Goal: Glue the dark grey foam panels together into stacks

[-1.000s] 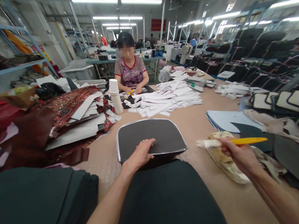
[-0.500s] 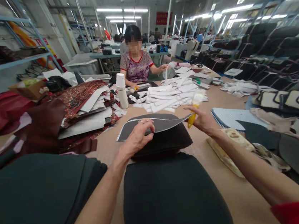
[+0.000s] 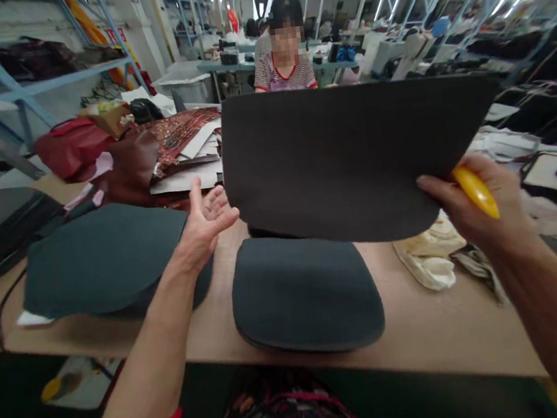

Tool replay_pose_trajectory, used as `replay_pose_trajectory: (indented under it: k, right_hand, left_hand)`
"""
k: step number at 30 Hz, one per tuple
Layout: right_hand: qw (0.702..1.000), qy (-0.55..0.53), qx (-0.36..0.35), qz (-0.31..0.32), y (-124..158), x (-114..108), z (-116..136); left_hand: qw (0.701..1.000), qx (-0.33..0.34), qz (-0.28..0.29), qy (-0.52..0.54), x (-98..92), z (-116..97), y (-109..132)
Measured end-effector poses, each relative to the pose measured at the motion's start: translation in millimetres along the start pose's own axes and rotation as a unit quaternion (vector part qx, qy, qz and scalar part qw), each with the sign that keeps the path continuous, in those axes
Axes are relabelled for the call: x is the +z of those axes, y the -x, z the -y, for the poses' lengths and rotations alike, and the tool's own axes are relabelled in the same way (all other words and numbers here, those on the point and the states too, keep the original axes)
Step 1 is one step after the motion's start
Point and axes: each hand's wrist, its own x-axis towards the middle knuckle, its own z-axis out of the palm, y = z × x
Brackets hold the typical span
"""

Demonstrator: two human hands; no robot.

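Note:
A large dark grey-brown panel with rounded lower corners (image 3: 343, 161) is raised in front of me, tilted upright. My right hand (image 3: 483, 199) grips its lower right corner, thumb on the near face. The same hand also holds a brush by its yellow handle (image 3: 476, 193); its bristles are hidden behind the panel. Beside the panel's left edge, my left hand (image 3: 204, 221) is open, palm up and fingers spread; whether a fingertip touches the edge I cannot tell. Below lies a stack of dark blue-green rounded panels (image 3: 305, 293). Another stack of dark green panels (image 3: 105, 255) lies left of it.
A cream cloth bundle (image 3: 429, 252) lies at the right. Red patterned material with white sheets (image 3: 185, 146) is piled back left, near a red bag (image 3: 73, 148). A co-worker (image 3: 287, 67) sits across the table (image 3: 423, 333). Blue shelving (image 3: 67, 79) stands at left.
The panel has been lifted and turned so its dark face is towards me. My left hand has let go and moved left. The view has shifted downward, showing the table's front edge.

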Motion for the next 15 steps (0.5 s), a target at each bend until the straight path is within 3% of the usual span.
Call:
replay_pose_trajectory:
  k: [3,6,9,15]
  right_hand:
    - [0.997,-0.055,0.043,0.044,33.2,-1.7,-24.5]
    - [0.995,-0.037,0.070,0.057,64.9,2.4,-46.2]
    - [0.996,-0.011,0.091,0.019,92.2,9.8,-66.1]
    - [0.991,0.102,0.081,-0.007,130.6,31.6,-96.2]
  left_hand:
    - [0.998,-0.042,0.040,0.034,20.1,0.3,32.4]
    - [0.994,-0.106,0.015,0.029,28.3,3.8,59.0]
    - [0.988,-0.150,-0.026,0.009,26.7,19.0,77.9]
    - [0.981,-0.149,-0.027,-0.119,18.4,56.7,102.3]
